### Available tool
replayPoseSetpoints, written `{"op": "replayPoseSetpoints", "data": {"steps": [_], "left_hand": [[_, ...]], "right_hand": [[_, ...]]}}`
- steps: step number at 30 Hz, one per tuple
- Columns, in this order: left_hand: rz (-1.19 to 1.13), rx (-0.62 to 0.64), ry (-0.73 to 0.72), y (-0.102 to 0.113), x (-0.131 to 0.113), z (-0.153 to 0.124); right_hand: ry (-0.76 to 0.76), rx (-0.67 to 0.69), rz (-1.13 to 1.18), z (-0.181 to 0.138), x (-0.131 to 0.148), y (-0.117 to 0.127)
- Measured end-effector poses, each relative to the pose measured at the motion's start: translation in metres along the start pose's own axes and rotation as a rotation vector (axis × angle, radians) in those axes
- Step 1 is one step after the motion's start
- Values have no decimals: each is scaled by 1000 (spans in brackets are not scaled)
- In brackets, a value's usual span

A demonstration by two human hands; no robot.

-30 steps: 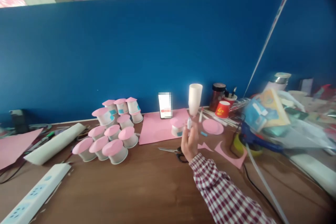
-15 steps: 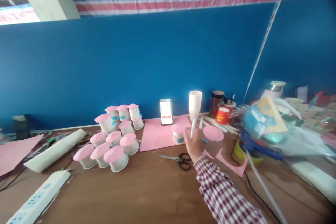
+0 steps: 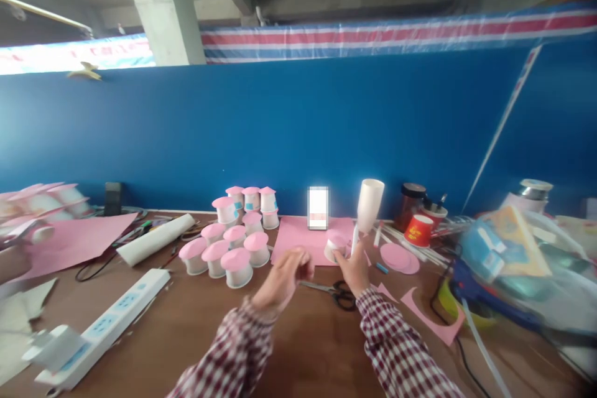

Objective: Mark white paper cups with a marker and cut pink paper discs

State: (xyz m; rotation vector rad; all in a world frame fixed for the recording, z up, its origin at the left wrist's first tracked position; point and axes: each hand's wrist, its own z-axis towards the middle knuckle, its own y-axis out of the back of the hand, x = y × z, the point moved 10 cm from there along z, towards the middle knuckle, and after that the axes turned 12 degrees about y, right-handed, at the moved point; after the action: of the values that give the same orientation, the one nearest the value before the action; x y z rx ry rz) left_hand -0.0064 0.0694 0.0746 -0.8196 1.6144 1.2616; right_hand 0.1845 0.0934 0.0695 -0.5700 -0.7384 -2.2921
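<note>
My right hand is closed around a slim white stick that points upward; its exact kind does not show. The thumb of that hand is at the side of a short white paper cup with a pink cone top, on a pink paper sheet. Contact with the cup looks likely. My left hand hovers left of it over the table edge of the sheet, fingers curled and blurred; whether anything is in them is unclear. Black-handled scissors lie between my hands.
Several pink-topped cups stand to the left. Behind the right hand rises a white cup stack. Pink paper discs, a red cup and a power strip lie around. A co-worker's hand shows far left.
My left hand has come into view from below. The right hand has shifted left towards the pink-topped cup, still with the white stick. The camera view has swung left and up.
</note>
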Motion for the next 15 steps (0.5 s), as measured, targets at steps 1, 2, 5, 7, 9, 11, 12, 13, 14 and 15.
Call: {"op": "replayPoseSetpoints", "data": {"steps": [1,2,5,7,9,11,12,13,14,15], "left_hand": [[-11,-87,6,0,4,2],[-18,-189,1,2,8,4],[-30,-401,-81,5,12,11],[-65,-384,-160,0,14,16],[-145,-299,-203,-5,18,18],[-258,-218,-212,-7,22,19],[-328,-187,-208,-6,24,20],[-406,-158,-194,-5,27,20],[-495,-127,-170,-4,30,22],[-593,-88,-135,-4,33,23]], "right_hand": [[-10,-19,9,1,-1,4],[-18,-41,26,2,-1,8],[-12,-9,140,4,8,10],[-50,78,186,0,14,3],[-99,171,201,-7,19,-6],[-116,240,239,-14,27,-15],[-111,260,264,-16,31,-18],[-102,265,289,-17,35,-20],[-89,256,312,-17,39,-19],[-76,234,325,-17,42,-17]]}}
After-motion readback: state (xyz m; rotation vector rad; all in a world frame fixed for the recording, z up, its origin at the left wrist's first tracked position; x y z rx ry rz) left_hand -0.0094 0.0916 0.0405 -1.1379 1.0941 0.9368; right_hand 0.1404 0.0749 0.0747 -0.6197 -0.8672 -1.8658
